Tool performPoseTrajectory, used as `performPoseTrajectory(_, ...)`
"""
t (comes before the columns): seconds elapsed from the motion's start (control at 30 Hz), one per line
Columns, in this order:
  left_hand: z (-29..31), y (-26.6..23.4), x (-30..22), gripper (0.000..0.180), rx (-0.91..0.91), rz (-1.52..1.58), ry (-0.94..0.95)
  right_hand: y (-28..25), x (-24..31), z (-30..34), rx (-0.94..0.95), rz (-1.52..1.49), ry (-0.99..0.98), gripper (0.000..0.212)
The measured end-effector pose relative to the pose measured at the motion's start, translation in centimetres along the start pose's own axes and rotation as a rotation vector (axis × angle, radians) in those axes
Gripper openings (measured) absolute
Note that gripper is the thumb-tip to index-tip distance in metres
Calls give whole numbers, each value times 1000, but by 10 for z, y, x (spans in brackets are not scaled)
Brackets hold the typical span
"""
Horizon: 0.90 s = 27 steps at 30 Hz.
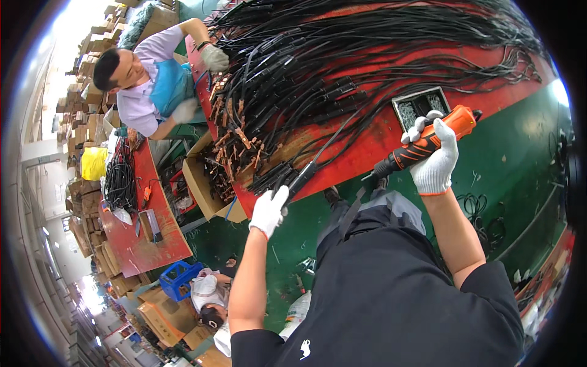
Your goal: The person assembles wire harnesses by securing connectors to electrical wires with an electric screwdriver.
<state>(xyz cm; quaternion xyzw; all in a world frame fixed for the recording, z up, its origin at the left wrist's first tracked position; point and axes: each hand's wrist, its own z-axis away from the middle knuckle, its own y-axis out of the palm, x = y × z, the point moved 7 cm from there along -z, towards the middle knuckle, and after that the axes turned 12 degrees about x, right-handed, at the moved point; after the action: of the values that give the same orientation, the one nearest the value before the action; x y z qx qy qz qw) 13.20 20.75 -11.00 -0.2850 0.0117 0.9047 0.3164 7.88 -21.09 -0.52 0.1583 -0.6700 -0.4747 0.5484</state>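
My left hand (269,211), in a white knit glove, is closed around a black sleeve (301,178) on the end of a black cable, at the near edge of the red table (367,160). My right hand (439,160), gloved alike, grips an orange and black power screwdriver (422,147). Its bit points down and left, in the air short of the sleeve and apart from it. Beyond the screwdriver, a small box of screws (406,113) rests on the table. More black cables (367,37) lie heaped across the tabletop, with black housings (275,73) among them.
Copper-coloured cable ends (241,137) crowd the table's left end, above a cardboard box (202,177). A co-worker (156,79) in gloves stands at the far left. Another person (211,296) is low behind my left arm, near a blue crate (178,280). A second red table (137,244) stands left.
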Motion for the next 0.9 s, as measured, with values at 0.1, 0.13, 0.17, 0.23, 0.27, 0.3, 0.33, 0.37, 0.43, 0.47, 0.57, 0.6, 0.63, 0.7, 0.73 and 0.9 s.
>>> performPoseTrajectory(0.1, -41, -49, 11, 53, -108, -205, 106, -34, -21, 5, -193, -47, 68, 21)
performPoseTrajectory(0.13, -54, -60, 15, 56, -156, -312, 159, -41, -25, 9, -222, -32, 85, 21)
performPoseTrajectory(0.17, -66, -69, 19, 62, -196, -492, 145, -46, -30, 15, -291, -37, 114, 21)
performPoseTrajectory(0.23, -79, -75, 27, 63, -276, -577, 171, -63, -33, 24, -363, -16, 169, 22)
performPoseTrajectory(0.27, -81, -77, 28, 65, -371, -668, 180, -77, -36, 26, -362, -48, 169, 23)
performPoseTrajectory(0.3, -84, -66, 20, 65, -314, -687, 81, -94, -31, 34, -473, -63, 161, 25)
performPoseTrajectory(0.33, -82, -64, 18, 63, -356, -741, 73, -101, -29, 41, -569, -93, 161, 28)
performPoseTrajectory(0.37, -79, -61, 17, 60, -406, -759, 97, -114, -26, 43, -573, -89, 138, 33)
performPoseTrajectory(0.43, -81, -64, 27, 55, -461, -772, 149, -119, -27, 51, -659, -131, 124, 34)
performPoseTrajectory(0.47, -81, -63, 26, 52, -509, -805, 205, -127, -29, 53, -665, -171, 114, 34)
performPoseTrajectory(0.57, -76, -59, 24, 46, -625, -830, 280, -144, -32, 56, -703, -130, 38, 34)
performPoseTrajectory(0.6, -74, -56, 23, 42, -642, -799, 327, -151, -30, 55, -705, -119, 25, 34)
performPoseTrajectory(0.63, -73, -55, 22, 40, -657, -771, 361, -155, -29, 54, -736, -132, 1, 35)
performPoseTrajectory(0.7, -75, -53, 21, 39, -668, -747, 396, -163, -27, 44, -820, -181, -39, 38)
performPoseTrajectory(0.73, -76, -56, 23, 39, -693, -703, 400, -168, -25, 35, -770, -232, -85, 42)
performPoseTrajectory(0.9, -74, -58, 13, 38, -756, -595, 328, -222, -16, -29, -781, -309, -107, 40)
